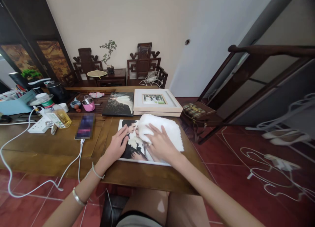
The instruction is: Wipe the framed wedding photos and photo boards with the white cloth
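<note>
A black-and-white photo print of a couple (134,151) lies flat on the wooden table. My left hand (118,144) rests on its left edge, fingers stretched out and holding nothing. On the print's upper right lies a fluffy white cloth (172,130), reaching past the print's right edge. My right hand (158,141) presses flat on the cloth's left part with its fingers spread. Part of the pictured faces is hidden by the cloth and my hands. Behind the print are a dark photo panel (118,103) and a pale framed photo (169,113).
On the table's (98,174) left stand a phone (85,126) with a white cable, a power strip (38,125), a bottle of yellow liquid (61,117) and a pink cup (88,105). A checked bag (194,112) sits on a chair at right. Cables (265,171) lie on the red floor.
</note>
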Motion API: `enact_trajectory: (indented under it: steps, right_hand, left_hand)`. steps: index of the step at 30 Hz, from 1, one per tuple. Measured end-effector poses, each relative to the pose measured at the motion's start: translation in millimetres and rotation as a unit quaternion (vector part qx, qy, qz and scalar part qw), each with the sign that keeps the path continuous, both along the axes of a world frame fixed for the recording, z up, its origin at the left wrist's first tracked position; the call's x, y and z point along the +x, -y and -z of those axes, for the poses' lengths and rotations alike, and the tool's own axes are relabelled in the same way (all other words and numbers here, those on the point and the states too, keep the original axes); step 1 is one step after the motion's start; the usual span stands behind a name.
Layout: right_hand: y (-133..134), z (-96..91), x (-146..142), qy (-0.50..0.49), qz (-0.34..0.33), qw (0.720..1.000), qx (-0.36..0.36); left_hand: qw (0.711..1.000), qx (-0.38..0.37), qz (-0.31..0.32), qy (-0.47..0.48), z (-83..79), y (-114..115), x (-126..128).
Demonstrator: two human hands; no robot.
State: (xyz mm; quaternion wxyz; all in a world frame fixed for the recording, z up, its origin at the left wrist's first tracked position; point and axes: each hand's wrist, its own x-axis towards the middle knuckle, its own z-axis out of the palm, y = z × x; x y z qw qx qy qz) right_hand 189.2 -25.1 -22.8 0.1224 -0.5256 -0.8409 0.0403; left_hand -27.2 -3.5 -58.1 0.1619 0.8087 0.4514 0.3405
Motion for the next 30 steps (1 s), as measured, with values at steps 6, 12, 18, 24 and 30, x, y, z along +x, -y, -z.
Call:
enact_trajectory:
  steps: [6, 12, 18, 24, 30]
  right_hand:
    - [31, -2.8, -29, -0.030, -0.198, 0.979, -0.020]
    - [78, -15.7, 8, -0.074, -0.254, 0.962, -0.066]
    - [67, -1.6, 45, -0.098, -0.093, 0.990, -0.034]
    - [-15, -7.5, 9, -0.211, -0.019, 0.974, -0.085]
    - [-62, -25.2, -54, -0.203, -0.084, 0.971, -0.092]
  left_hand:
    - [0.999, 0.014, -0.028, 0.042, -8.2, 0, -2]
    - [1.000, -0.006, -0.007, 0.019, -4.8, 1, -1]
    - [0.999, -0.030, 0.013, -0.036, 2.0, 1, -1]
    - [0.998, -0.008, 0.037, -0.047, 3.7, -3, -2]
    - [0.999, 0.000, 0.029, -0.043, 1.0, -4, -1]
